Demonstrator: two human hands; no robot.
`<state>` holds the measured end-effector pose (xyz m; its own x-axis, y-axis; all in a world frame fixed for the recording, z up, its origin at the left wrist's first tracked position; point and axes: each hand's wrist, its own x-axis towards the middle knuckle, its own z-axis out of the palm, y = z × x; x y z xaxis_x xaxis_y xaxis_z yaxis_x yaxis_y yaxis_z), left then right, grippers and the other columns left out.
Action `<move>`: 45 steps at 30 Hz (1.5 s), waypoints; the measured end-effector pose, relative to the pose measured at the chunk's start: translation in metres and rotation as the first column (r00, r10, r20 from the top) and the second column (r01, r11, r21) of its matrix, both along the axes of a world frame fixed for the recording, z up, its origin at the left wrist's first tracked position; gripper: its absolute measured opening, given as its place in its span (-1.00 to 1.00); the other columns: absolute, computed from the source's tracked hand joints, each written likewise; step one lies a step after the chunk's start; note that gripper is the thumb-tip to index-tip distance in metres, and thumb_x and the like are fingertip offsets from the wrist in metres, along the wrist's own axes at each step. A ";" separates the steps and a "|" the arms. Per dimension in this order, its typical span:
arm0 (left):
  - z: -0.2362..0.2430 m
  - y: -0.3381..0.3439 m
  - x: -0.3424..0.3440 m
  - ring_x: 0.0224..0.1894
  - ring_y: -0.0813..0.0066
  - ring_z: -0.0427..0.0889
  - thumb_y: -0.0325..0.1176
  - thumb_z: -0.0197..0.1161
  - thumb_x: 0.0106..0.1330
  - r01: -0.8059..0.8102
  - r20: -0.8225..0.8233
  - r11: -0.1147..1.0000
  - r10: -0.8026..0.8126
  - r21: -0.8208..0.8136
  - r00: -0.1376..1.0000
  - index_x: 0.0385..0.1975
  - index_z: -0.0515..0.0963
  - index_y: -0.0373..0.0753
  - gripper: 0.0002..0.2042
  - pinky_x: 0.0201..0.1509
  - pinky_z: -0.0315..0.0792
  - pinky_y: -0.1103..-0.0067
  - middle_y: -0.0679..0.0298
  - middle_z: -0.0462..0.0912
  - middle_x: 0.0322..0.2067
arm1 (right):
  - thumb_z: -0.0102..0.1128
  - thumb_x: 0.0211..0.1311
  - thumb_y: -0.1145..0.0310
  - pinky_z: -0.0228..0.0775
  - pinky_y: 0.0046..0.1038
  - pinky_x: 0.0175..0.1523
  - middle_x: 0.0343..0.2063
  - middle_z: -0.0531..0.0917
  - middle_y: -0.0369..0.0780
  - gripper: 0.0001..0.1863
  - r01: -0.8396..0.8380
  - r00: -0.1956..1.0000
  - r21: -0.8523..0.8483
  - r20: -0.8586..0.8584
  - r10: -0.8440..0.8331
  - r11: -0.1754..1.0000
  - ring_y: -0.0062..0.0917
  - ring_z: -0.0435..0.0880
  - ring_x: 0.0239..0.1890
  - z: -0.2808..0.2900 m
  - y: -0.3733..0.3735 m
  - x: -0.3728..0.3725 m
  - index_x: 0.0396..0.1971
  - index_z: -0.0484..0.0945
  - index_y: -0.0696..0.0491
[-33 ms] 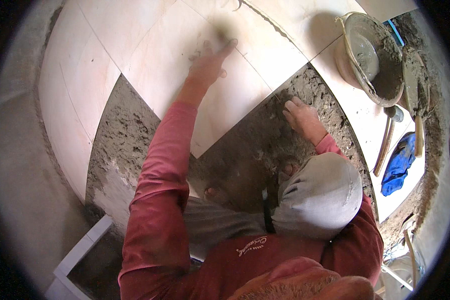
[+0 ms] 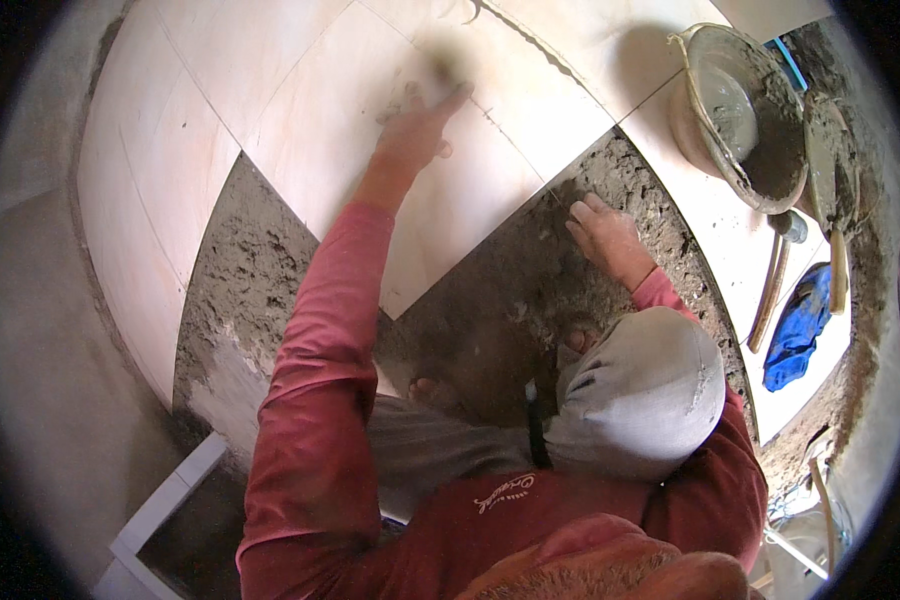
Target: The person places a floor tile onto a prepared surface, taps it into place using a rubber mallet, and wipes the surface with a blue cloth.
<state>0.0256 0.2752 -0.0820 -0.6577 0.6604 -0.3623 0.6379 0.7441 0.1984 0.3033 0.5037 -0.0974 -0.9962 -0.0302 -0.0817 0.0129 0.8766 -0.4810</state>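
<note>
Left hand [image 2: 415, 135] lies spread flat on the pale tile [image 2: 370, 120]; right hand [image 2: 602, 232], fingers loosely spread, presses mortar bed [image 2: 530, 290] beside that tile.

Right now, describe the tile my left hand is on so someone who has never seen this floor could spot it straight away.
Start at the mortar-caked bucket at the upper right, then look left across the pale tiled floor. The large cream tile lies under the left hand, its lower corner jutting into the grey mortar bed. Unlike its clean neighbours, it has a dark mortar smudge by the fingertips.
</note>
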 end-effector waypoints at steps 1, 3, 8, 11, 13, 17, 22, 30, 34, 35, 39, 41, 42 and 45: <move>-0.005 -0.001 -0.005 0.38 -0.41 0.33 -0.31 0.48 0.20 0.024 0.031 1.000 -0.024 -0.004 0.999 0.55 -0.01 0.41 -0.01 0.34 0.40 0.00 -0.41 0.17 0.40 | 0.20 0.39 0.26 0.57 -0.13 -0.27 -0.26 0.53 -0.14 -0.85 0.005 1.000 -0.018 0.012 -0.005 1.000 -0.11 0.68 -0.28 0.002 0.002 -0.002 -0.20 0.48 -0.02; -0.011 -0.008 -0.009 0.32 -0.43 0.39 -0.36 0.46 0.18 0.103 0.018 0.988 -0.106 0.118 0.994 0.56 0.03 0.32 -0.03 0.36 0.38 0.00 -0.37 0.22 0.39 | 0.20 0.40 0.24 0.57 -0.12 -0.24 -0.24 0.54 -0.14 -0.83 0.024 0.999 -0.040 0.030 -0.023 0.999 -0.12 0.68 -0.25 0.006 0.009 -0.001 -0.18 0.49 -0.01; -0.011 0.003 -0.019 0.23 -0.23 0.54 -0.55 0.41 0.10 0.271 0.037 0.949 -0.281 0.160 0.959 0.55 0.10 0.24 -0.01 0.45 0.32 0.11 -0.15 0.40 0.35 | 0.22 0.37 0.26 0.51 -0.16 -0.06 -0.23 0.58 -0.16 -0.82 0.242 0.951 0.109 -0.224 -0.214 0.964 -0.16 0.64 -0.13 0.011 0.070 0.067 -0.12 0.56 -0.02; -0.001 0.013 -0.014 0.25 -0.22 0.54 -0.57 0.41 0.08 0.065 0.173 0.997 -0.072 0.045 0.982 0.55 0.10 0.33 0.02 0.44 0.35 0.16 -0.24 0.27 0.40 | 0.26 0.17 0.47 0.47 -0.21 -0.05 -0.23 0.62 -0.18 -0.77 0.707 0.685 0.253 -0.480 -0.548 0.661 -0.21 0.59 -0.17 0.026 0.140 0.174 -0.15 0.60 0.01; 0.007 0.014 -0.010 0.33 -0.25 0.45 -0.56 0.43 0.08 -0.046 0.131 0.998 0.052 -0.050 0.990 0.54 0.08 0.40 0.03 0.42 0.38 0.19 -0.38 0.12 0.44 | 0.34 0.18 0.30 0.42 -0.13 0.01 -0.14 0.63 -0.10 -0.60 0.785 0.595 0.532 -0.502 -0.628 0.318 -0.14 0.60 -0.09 0.041 0.197 0.255 0.05 0.63 -0.05; 0.009 0.016 -0.009 0.44 -0.27 0.26 -0.58 0.42 0.07 -0.048 0.154 0.997 0.056 -0.053 0.986 0.53 0.05 0.48 0.07 0.39 0.40 0.19 -0.53 -0.07 0.44 | 0.24 0.31 -0.19 0.38 -0.05 0.19 0.00 0.63 0.06 -0.43 0.744 0.186 0.630 -0.515 -0.837 -0.222 -0.03 0.56 0.10 0.028 0.270 0.372 0.11 0.61 -0.07; 0.004 0.013 -0.010 0.36 -0.31 0.39 -0.50 0.42 0.14 -0.022 0.116 0.998 0.029 -0.065 0.993 0.54 0.01 0.49 0.03 0.39 0.41 0.20 -0.43 -0.09 0.48 | 0.25 0.29 -0.13 0.43 -0.07 0.13 -0.12 0.68 0.11 -0.45 0.955 -0.071 0.237 -0.399 -0.914 -0.178 -0.12 0.68 -0.06 0.013 0.337 0.430 0.05 0.64 0.01; -0.003 0.010 -0.015 0.38 -0.23 0.39 -0.47 0.40 0.16 0.091 0.171 0.996 -0.091 0.009 0.981 0.54 0.09 0.35 -0.04 0.48 0.28 0.16 -0.16 0.12 0.50 | 0.23 0.32 0.03 0.53 -0.21 0.07 -0.07 0.71 -0.14 -0.51 0.999 0.023 0.012 -0.977 -0.214 0.053 -0.29 0.68 -0.09 0.234 0.355 0.499 -0.01 0.65 0.16; -0.011 0.000 -0.009 0.29 -0.28 0.48 -0.39 0.44 0.20 0.127 -0.014 0.991 -0.127 0.032 0.992 0.55 0.09 0.30 -0.07 0.43 0.29 0.00 -0.19 0.34 0.39 | 0.07 0.38 -0.07 0.44 -0.04 0.23 0.06 0.66 -0.08 -0.48 0.996 0.054 0.066 -0.981 -0.185 -0.057 -0.24 0.65 0.05 0.301 0.337 0.513 0.15 0.56 -0.04; -0.011 -0.004 -0.009 0.28 -0.33 0.49 -0.35 0.47 0.20 0.066 0.045 0.995 -0.070 0.080 0.997 0.54 0.06 0.36 -0.05 0.31 0.36 -0.13 -0.45 0.26 0.35 | 0.08 0.37 -0.07 0.44 -0.04 0.23 0.05 0.66 -0.08 -0.48 0.989 -0.137 -0.149 -0.947 -0.290 0.020 -0.23 0.65 0.06 0.296 0.337 0.497 0.15 0.57 -0.04; -0.013 -0.003 -0.004 0.14 -0.17 0.66 -0.34 0.43 0.25 -0.008 -0.020 0.996 0.010 0.094 1.000 0.50 0.17 0.42 -0.16 0.27 0.49 0.08 -0.41 0.08 0.44 | 0.11 0.34 -0.04 0.43 -0.06 0.23 0.04 0.66 -0.04 -0.48 0.924 -0.180 -0.337 -0.802 -0.570 0.183 -0.20 0.65 0.06 0.256 0.320 0.371 0.13 0.57 -0.02; -0.013 0.000 -0.004 0.21 -0.15 0.61 -0.19 0.33 0.35 -0.074 0.044 0.996 0.072 0.049 0.996 0.49 0.18 0.43 -0.27 0.30 0.45 0.02 -0.37 0.10 0.44 | 0.13 0.33 -0.03 0.43 -0.07 0.23 0.03 0.67 -0.03 -0.48 0.891 -0.054 -0.328 -0.765 -0.642 0.315 -0.19 0.65 0.06 0.240 0.295 0.276 0.13 0.57 0.00; -0.012 0.001 -0.005 0.24 -0.14 0.58 -0.12 0.29 0.40 -0.088 0.076 0.996 0.086 0.028 0.993 0.49 0.19 0.44 -0.33 0.31 0.43 0.00 -0.35 0.11 0.44 | 0.14 0.32 -0.02 0.43 -0.07 0.23 0.02 0.67 -0.02 -0.48 0.864 0.019 -0.320 -0.751 -0.660 0.389 -0.18 0.65 0.07 0.237 0.281 0.222 0.12 0.58 0.00; -0.011 0.005 -0.006 0.43 -0.44 0.21 0.21 -0.04 0.51 -0.216 0.138 0.974 0.206 0.069 0.969 0.47 0.25 0.44 -0.47 0.34 0.24 -0.24 -0.25 0.10 0.48 | 0.16 0.30 0.00 0.42 -0.09 0.23 0.01 0.67 0.00 -0.49 0.728 0.233 -0.299 -0.738 -0.634 0.616 -0.16 0.65 0.07 0.225 0.238 0.050 0.11 0.58 0.02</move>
<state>0.0198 0.2806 -0.0934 -0.7366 0.5429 -0.4033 0.4332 0.8367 0.3351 0.3538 0.7415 0.1278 -0.3064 0.6507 0.6947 0.3316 0.7571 -0.5629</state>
